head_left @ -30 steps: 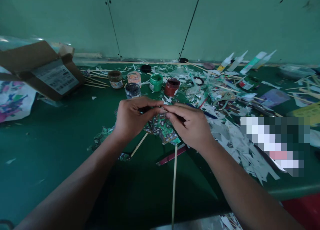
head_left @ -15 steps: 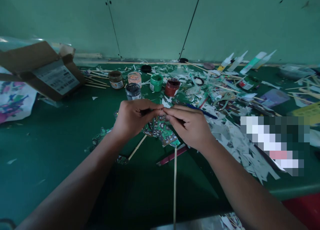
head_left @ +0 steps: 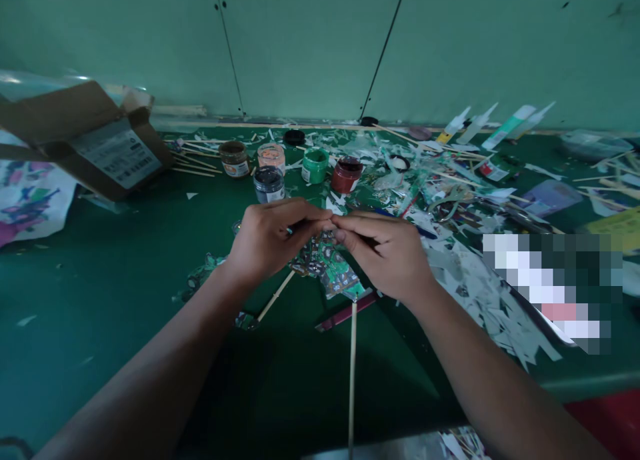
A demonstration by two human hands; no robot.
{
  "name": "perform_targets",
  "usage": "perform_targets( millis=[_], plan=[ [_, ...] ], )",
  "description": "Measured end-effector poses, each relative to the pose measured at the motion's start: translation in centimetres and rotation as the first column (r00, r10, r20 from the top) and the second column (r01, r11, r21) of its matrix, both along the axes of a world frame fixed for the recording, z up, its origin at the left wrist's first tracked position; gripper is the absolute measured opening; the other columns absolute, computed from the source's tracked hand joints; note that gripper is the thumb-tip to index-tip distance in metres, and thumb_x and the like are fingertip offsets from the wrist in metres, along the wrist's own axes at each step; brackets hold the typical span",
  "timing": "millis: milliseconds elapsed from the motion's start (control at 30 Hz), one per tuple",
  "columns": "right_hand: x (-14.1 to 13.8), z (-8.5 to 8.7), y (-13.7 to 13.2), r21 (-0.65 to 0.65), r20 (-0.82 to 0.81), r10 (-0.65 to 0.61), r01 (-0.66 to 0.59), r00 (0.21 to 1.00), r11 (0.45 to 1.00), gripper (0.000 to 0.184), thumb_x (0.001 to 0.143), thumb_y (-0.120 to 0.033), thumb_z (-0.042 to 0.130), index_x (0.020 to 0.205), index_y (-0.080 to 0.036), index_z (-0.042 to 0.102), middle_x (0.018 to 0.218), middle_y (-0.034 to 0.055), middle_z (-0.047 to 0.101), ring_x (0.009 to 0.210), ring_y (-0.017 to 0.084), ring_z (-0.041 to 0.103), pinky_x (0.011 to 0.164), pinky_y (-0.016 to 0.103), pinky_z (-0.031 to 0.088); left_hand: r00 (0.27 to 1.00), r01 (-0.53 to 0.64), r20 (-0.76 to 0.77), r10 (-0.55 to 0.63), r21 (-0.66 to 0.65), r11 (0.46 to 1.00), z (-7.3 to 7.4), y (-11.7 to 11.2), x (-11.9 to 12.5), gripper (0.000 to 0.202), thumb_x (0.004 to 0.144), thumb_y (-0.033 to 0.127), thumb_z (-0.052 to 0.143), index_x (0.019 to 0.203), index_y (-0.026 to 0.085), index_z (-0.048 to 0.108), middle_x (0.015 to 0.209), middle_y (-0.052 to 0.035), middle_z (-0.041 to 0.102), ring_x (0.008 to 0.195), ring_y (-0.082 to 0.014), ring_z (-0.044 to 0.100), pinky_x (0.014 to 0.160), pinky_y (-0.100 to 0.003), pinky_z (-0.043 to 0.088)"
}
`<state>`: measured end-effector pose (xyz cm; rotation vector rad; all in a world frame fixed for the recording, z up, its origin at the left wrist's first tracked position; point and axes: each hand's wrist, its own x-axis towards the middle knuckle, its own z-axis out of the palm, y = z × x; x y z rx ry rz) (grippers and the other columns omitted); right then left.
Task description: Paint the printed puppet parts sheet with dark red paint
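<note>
My left hand [head_left: 265, 237] and my right hand [head_left: 387, 250] meet at the fingertips, both pinched closed at the upper edge of a painted flat cut-out figure [head_left: 333, 267]. The figure is green, brown and grey, with jointed parts; the exact bit between my fingers is hidden. One thin wooden stick [head_left: 353, 373] runs from its lower corner toward me. A shorter stick [head_left: 276, 295] slants beneath my left hand, near a small patterned piece [head_left: 246, 321]. Another patterned piece [head_left: 203, 273] shows left of my left wrist. A dark red flat tool [head_left: 345, 311] lies under the figure.
Open paint jars, including a green jar [head_left: 315, 167] and a red jar [head_left: 347, 175], stand beyond my hands. A cardboard box [head_left: 115, 147] is at left. White paper scraps [head_left: 480, 300] and a blurred-out object [head_left: 555, 293] lie right. Glue bottles [head_left: 507, 128] stand behind.
My pinched hands have barely moved. The lower part of the figure and the top of its stick sit slightly lower. The whole view has shifted a little.
</note>
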<state>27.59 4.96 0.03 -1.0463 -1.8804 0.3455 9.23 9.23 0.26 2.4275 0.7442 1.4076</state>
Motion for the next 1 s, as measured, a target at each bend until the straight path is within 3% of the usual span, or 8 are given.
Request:
perform_targets(
  millis=[133,333,567,833,1000],
  plan=[
    [-0.1,0.2,-0.1,-0.072,-0.099,-0.016,0.009,0.995,0.997,0.02,0.087,-0.019,0.058,0.098,-0.022,0.075,0.08,0.0021,0.075,0.067,0.015,0.068,0.056,0.026,0.053,0.998,-0.019,0.057,0.026,-0.116,0.993,0.0,-0.2,0.4,0.017,0.082,0.028,0.07,0.095,0.018,0.075,0.085,-0.0053,0.075,0.071,-0.0134,0.069,0.063,-0.02,0.054],
    [-0.1,0.6,-0.2,-0.153,-0.116,-0.011,-0.007,0.993,0.988,0.022,0.086,-0.017,0.055,0.104,-0.017,0.068,0.079,0.0022,0.072,0.061,0.011,0.063,0.052,0.022,0.047,0.992,0.013,0.124,0.029,-0.322,0.946,0.0,-0.5,0.8,0.034,0.076,0.032,0.077,0.106,0.018,0.073,0.099,-0.0076,0.075,0.084,-0.0174,0.071,0.071,-0.022,0.057],
    [0.1,0.5,-0.1,-0.154,-0.108,0.014,-0.031,0.994,0.988,0.015,0.089,-0.02,0.054,0.102,-0.017,0.062,0.07,-0.0013,0.064,0.053,0.008,0.053,0.05,0.021,0.041,0.979,0.082,0.206,-0.009,-0.349,0.934,0.0,-0.5,1.2,0.028,0.075,0.032,0.078,0.097,0.015,0.074,0.092,-0.0068,0.076,0.079,-0.0168,0.071,0.067,-0.022,0.058],
    [0.1,0.3,-0.2,-0.149,-0.091,-0.023,0.009,0.996,0.989,0.016,0.091,-0.023,0.053,0.104,-0.02,0.061,0.074,-0.0005,0.065,0.056,0.01,0.055,0.051,0.023,0.042,0.971,0.062,0.238,0.023,-0.343,0.937,0.3,-0.5,1.4,0.02,0.075,0.026,0.077,0.092,0.015,0.075,0.088,-0.006,0.075,0.077,-0.0142,0.069,0.064,-0.02,0.055],
    [0.2,0.1,-0.1,-0.15,-0.035,-0.014,0.009,0.999,0.989,0.023,0.091,-0.027,0.053,0.111,-0.019,0.059,0.071,-0.0006,0.064,0.052,0.01,0.054,0.047,0.024,0.04,0.959,0.04,0.271,0.078,-0.406,0.913,0.0,-0.4,1.5,0.023,0.074,0.028,0.078,0.092,0.015,0.074,0.087,-0.0052,0.075,0.076,-0.0141,0.07,0.065,-0.02,0.056]
  ],
)
